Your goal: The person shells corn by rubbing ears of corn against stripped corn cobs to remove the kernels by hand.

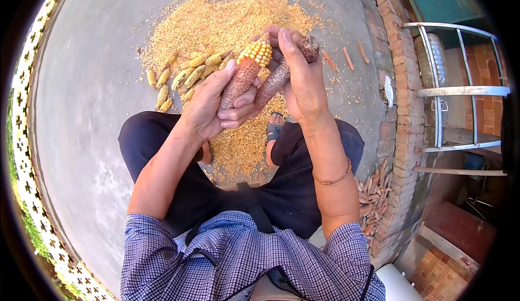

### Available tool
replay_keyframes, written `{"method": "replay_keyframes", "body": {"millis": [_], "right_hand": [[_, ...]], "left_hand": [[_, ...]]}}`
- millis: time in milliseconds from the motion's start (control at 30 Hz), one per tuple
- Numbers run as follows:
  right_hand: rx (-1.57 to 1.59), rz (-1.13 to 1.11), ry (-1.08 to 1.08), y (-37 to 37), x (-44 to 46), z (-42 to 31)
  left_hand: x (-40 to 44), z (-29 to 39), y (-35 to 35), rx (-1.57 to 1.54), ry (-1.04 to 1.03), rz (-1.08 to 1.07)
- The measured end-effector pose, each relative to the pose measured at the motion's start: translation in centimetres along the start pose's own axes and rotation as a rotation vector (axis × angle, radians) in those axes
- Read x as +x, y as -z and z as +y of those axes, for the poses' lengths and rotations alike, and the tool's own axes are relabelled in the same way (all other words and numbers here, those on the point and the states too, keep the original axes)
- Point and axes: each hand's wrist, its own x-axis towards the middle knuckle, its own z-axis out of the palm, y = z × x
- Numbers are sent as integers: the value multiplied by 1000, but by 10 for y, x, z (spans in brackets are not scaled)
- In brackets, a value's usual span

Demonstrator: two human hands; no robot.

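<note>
Between my hands, in front of my chest, are two cobs. My left hand (214, 103) is closed around a partly shelled corn cob (241, 81), whose lower part is bare and reddish while yellow kernels cover its tip. Fingers curled, my right hand (303, 76) grips a bare dark cob (273, 83), tilted up to the right and lying close beside the first one. Loose yellow kernels (216, 23) are spread over the floor beyond my hands. Unshelled corn ears (200, 69) lie in a pile left of the kernels.
Several bare cobs (348, 58) lie right of the kernels, and a heap of cobs (375, 195) rests by the brick edge (406, 117). A metal railing (460, 91) stands at the right. A patterned wall (32, 165) runs along the left. More kernels lie between my feet.
</note>
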Motion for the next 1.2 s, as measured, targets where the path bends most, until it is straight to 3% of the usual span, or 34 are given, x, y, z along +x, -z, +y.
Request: {"method": "replay_keyframes", "body": {"millis": [200, 233, 333, 533, 633, 733, 767, 867, 1200], "right_hand": [[10, -18, 18, -5, -3, -4], [-2, -6, -1, -5, -4, -2], [-60, 89, 15, -9, -4, 10], [-287, 209, 197, -25, -5, 36], [-546, 233, 334, -27, 0, 52], [-296, 108, -20, -24, 0, 13], [-181, 35, -73, -14, 7, 18], [225, -50, -205, 1, 7, 1], [135, -9, -200, 0, 2, 0]], "left_hand": [[-4, 0, -5, 599, -12, 50], [-2, -4, -3, 817, -72, 58], [0, -11, 0, 965, -68, 129], [2, -21, 16, 1285, -312, 219], [11, -30, 32, 1542, -618, 269], [12, -24, 15, 1095, -383, 239], [6, -13, 2, 850, -109, 225], [-1, -6, -3, 375, 40, 122], [-3, -4, 0, 273, 186, 30]]}}
